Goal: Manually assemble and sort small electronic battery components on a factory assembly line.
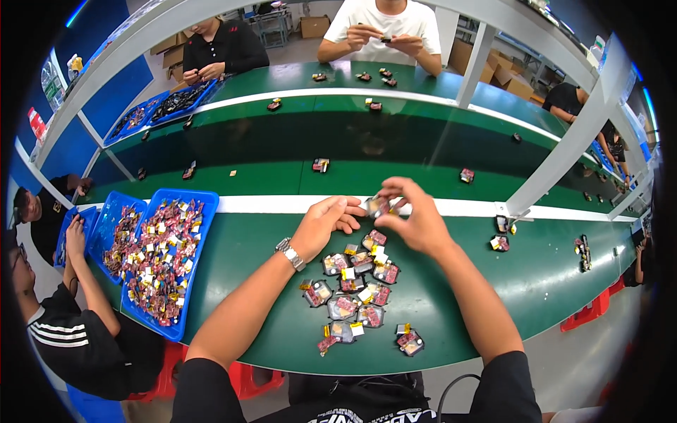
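My right hand (417,220) pinches a small black-cased electronic unit (377,206) between thumb and fingers, above the near white strip. The unit is slightly blurred. Just left of it is my left hand (326,224), with fingers loosely bent and apart and nothing visible in them; a metal watch is on that wrist. Between my forearms lies a cluster of similar units (343,307), with red circuit boards, yellow tape and white pads. One more unit (409,341) sits apart at the lower right of the cluster, and a loose red board (327,343) rests at its lower left.
Blue trays (211,211) heaped with small red boards stand at my left. Beyond the white strip (268,204), a green conveyor belt (416,134) carries scattered units. A grey frame post (557,155) rises at right. Co-workers sit opposite and at left; red stools (592,310) stand nearby.
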`<state>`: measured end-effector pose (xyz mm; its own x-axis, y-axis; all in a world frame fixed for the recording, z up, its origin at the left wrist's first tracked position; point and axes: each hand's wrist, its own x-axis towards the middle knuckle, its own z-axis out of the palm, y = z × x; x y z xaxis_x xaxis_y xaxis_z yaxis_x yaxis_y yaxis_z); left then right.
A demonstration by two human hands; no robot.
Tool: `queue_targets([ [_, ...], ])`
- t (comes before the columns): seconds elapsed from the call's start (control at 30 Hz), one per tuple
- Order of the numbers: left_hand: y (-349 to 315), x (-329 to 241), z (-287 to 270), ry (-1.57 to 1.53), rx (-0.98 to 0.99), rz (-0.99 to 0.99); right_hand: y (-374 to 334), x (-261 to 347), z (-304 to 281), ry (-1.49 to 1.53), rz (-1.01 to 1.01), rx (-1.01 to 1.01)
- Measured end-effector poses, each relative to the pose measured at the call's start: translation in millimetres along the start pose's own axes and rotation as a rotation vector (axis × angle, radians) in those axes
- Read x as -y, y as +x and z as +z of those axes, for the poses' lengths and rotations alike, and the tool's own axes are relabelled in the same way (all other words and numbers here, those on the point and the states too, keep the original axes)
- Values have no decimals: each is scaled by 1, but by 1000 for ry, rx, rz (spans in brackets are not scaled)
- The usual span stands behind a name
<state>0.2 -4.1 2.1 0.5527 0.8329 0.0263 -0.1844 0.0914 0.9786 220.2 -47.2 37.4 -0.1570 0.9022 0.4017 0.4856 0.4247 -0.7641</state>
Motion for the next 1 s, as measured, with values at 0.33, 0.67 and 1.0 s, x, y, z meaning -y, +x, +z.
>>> queue_targets([
  [0.33, -9, -10, 5, -123, 76, -92, -20, 12, 21, -264, -338, -81],
  [0.67, -10, -6, 2, -304, 180, -85, -19, 14, 35, -363, -349, -144],
  [1.0, -10, -2, 3, -278, 164, -118, -16, 12, 34, -255, -317, -70],
])
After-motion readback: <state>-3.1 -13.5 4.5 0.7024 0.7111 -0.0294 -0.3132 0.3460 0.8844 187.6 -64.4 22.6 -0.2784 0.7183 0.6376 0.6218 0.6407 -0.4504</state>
